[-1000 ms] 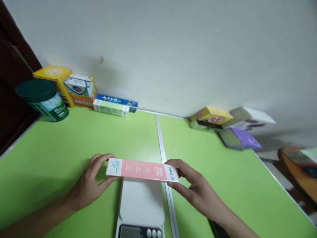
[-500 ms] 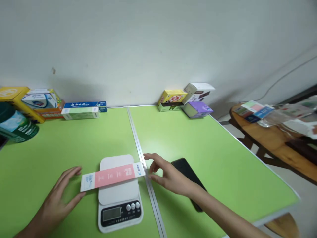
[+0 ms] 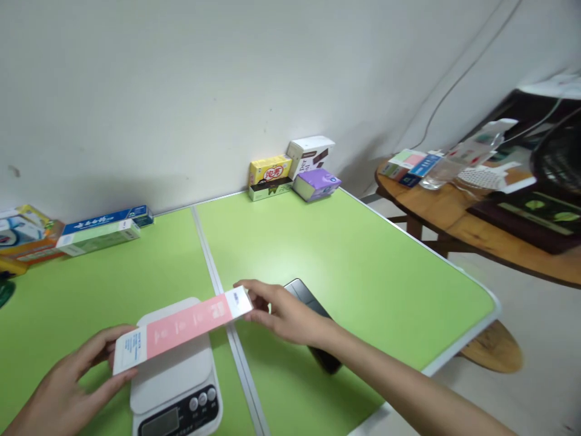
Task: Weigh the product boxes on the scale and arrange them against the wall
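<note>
1. The left hand (image 3: 75,375) has its grip closed on the left end of the pink-and-white carton (image 3: 181,330), thumb at the lower edge and fingers at the upper.
2. The right hand (image 3: 281,312) grips the opposite end between thumb and fingers.
3. The carton lies crosswise over the white scale (image 3: 172,375), both ends reaching past its plate, the right end higher in the view. Whether its underside touches the plate is hard to tell, as the carton hides that gap.
4. Letting go with one hand first could tip the carton, because each hand supports only one end.
5. Squeezing inward from both ends might buckle the carton, if it is thin card.
6. A low left thumb could press on the plate and disturb the scale.
7. The black phone (image 3: 305,295) lies on the green worktop (image 3: 363,254) beneath the right forearm; a dropped elbow or wrist might knock it.
</note>
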### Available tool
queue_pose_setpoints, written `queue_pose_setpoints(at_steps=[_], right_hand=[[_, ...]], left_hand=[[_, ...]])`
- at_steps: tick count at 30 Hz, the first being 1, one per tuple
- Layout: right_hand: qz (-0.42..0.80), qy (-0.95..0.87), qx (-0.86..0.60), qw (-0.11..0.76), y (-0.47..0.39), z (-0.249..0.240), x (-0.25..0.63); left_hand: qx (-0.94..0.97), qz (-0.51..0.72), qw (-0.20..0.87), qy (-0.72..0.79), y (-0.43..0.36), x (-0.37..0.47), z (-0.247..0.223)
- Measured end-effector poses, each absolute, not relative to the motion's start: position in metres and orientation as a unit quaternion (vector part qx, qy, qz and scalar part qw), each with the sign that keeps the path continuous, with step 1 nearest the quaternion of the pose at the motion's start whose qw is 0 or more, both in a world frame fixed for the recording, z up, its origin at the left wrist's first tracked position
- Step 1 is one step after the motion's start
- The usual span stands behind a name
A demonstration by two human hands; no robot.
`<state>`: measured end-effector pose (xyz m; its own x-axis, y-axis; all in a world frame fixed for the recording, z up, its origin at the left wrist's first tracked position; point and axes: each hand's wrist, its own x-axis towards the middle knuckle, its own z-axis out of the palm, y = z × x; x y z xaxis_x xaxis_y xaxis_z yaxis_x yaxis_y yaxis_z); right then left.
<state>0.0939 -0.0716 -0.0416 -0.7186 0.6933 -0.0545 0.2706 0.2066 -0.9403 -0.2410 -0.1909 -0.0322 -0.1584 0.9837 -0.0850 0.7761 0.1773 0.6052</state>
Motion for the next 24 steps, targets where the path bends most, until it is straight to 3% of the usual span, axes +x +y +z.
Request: queue_pose_setpoints(at_steps=[5, 11, 17, 24], right_hand=[[0.48, -0.683, -0.446, 0.322, -0.026, -0.056, 0.15], [0.484, -0.542, -0.548, 0.415, 0.064, -0.086, 0.189], [0.461, -0.493, -0.578, 0.459, 0.156, -0.105, 0.199], [0.431, -0.495, -0.588, 0.473, 0.217, -0.138, 0.196]], left_hand=[[0.629, 0.22, 0.299, 0.683, -0.106, -0.157, -0.022], [0.653, 0.274, 0.299, 0.639, 0.033, -0.056, -0.054], [0.633, 0.338, 0.258, 0.647, 0.131, -0.005, -0.089], [0.577, 0.4, 0.222, 0.676, 0.181, 0.014, -0.119]])
